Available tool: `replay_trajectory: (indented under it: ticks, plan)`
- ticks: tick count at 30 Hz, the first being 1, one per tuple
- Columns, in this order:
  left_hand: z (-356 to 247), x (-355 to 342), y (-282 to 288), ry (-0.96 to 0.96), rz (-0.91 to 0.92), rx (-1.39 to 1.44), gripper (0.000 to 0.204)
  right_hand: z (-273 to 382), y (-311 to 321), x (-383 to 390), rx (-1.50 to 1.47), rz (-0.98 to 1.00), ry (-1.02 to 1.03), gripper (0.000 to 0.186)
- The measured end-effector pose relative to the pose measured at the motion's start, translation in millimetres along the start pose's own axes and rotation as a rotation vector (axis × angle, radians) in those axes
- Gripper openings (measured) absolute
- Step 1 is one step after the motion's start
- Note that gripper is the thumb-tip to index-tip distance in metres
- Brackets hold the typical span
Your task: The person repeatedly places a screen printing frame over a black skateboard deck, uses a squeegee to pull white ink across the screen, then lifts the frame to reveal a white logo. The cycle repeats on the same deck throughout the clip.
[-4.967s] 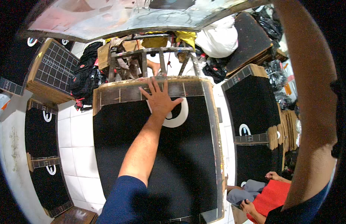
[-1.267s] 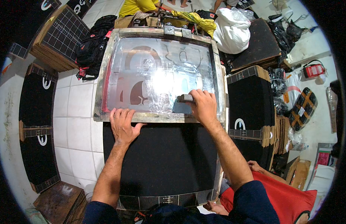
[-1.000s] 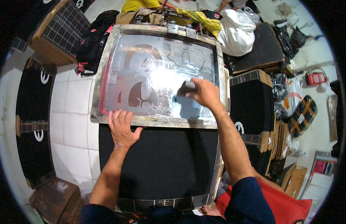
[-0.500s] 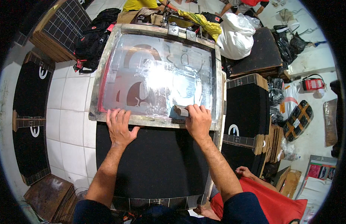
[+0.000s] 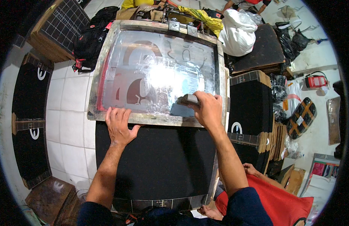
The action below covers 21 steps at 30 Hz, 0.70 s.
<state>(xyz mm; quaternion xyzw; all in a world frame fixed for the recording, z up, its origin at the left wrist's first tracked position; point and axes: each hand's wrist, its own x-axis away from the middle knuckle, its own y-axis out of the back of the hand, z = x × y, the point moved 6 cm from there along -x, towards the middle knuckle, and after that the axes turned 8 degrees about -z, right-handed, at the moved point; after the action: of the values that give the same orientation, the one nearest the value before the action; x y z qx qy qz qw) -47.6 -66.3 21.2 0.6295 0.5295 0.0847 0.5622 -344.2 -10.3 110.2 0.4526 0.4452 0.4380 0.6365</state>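
A framed printing screen (image 5: pixel 155 119) lies over the far part of a black fabric panel (image 5: pixel 155 165). Pale and brownish shapes show through its shiny mesh, and glare hides part of the surface. At the near left corner, my left hand (image 5: pixel 119 126) grips the frame's edge, fingers over the rim and thumb out to the right along the near side. My right hand (image 5: pixel 209 109) is closed around the end of a greyish squeegee (image 5: pixel 188 100) over the near right part of the mesh. A light blue patch of ink (image 5: pixel 181 109) shows just below the squeegee.
Hinge clamps (image 5: pixel 174 25) hold the screen's far side. More black panels (image 5: pixel 250 107) lie to the right, others (image 5: pixel 30 90) on the left. A black backpack (image 5: pixel 92 45) and a white sack (image 5: pixel 238 32) stand beyond. Close on my right is a person in red (image 5: pixel 280 199).
My right hand has moved slightly away and to the right with the squeegee, its wrist turned. My left hand stays on the frame's edge.
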Motion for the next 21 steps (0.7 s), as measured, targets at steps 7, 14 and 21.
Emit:
replay_trajectory:
  ticks: [7,14,21]
  plan:
    - [2,3,-2,-0.012,0.022,-0.011,0.074,-15,-25,-32,0.088,0.051,0.096,0.032]
    - [0,0,0,-0.015,-0.004,-0.001,0.070,-45,-37,-149,0.019,-0.035,0.073,0.037]
    - [2,1,-1,0.021,0.005,0.023,0.067,-16,-27,-48,0.001,-0.030,0.057,0.031]
